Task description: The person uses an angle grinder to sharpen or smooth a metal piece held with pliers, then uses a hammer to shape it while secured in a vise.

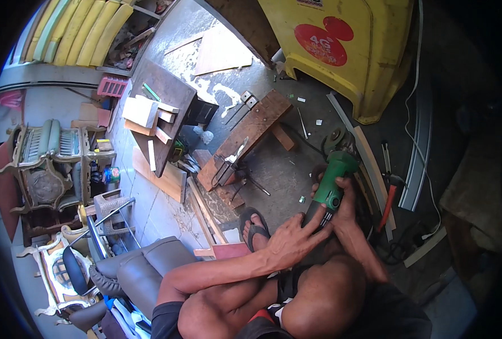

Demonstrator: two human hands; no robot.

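Note:
A green angle grinder (334, 175) is held at the right of the head view, its disc end pointing up and away from me. My right hand (346, 210) is wrapped round the grinder's body from the right. Across its rear end lies my left hand (293, 240), fingers stretched over the dark rear part; whether they grip it is hard to see. The round disc (336, 137) sits under a guard at the far end. To the left of the grinder stands a low wooden bench (245, 138) with metal clamp parts on it.
A yellow plastic table (341, 62) stands on its side at the far right. A red-handled hammer (387, 206), wood strips (369, 164) and a white cable (414, 130) lie on the right. A dark small table (169, 90) carries wood pieces at the left. A grey cushioned seat (155, 271) is nearby.

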